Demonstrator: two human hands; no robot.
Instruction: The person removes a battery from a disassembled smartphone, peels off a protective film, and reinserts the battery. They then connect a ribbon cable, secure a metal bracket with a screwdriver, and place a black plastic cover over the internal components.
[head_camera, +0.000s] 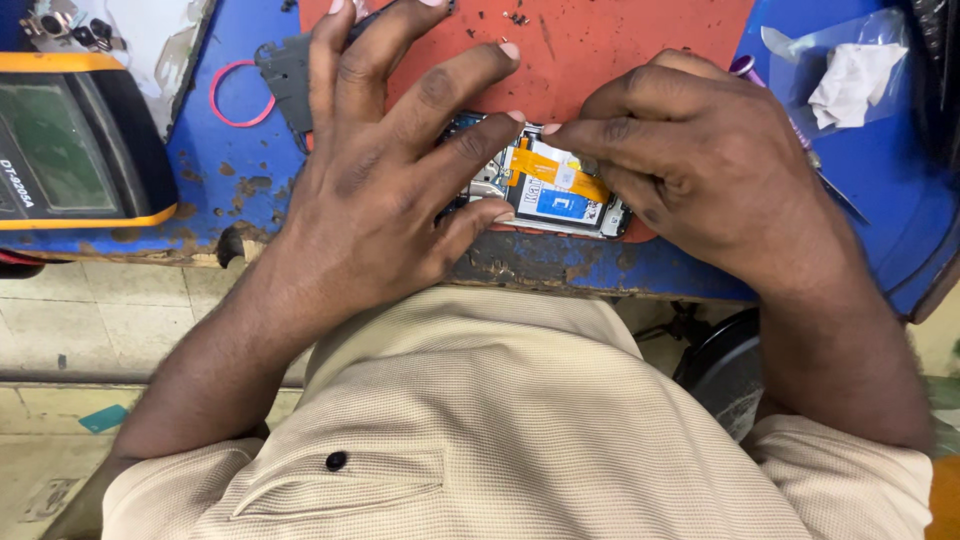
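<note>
An opened phone (556, 192) lies on a red mat (600, 45) at the near edge of a worn blue bench (215, 175); its insides show an orange flex cable and a blue-and-white label. My left hand (385, 165) rests spread over the phone's left end, with a finger and the thumb pressing its edges. My right hand (690, 160) is curled over the right end, fingertips pinched together at the phone's top edge near the flex cable. Whether something tiny sits between those fingertips is hidden.
A yellow-and-black meter (75, 140) lies at the left. A pink rubber band (240, 95) and a dark grey phone part (285, 75) sit beside the mat. Crumpled white tissue in a clear bag (850, 75) and a purple-handled tool (790, 125) lie at the right.
</note>
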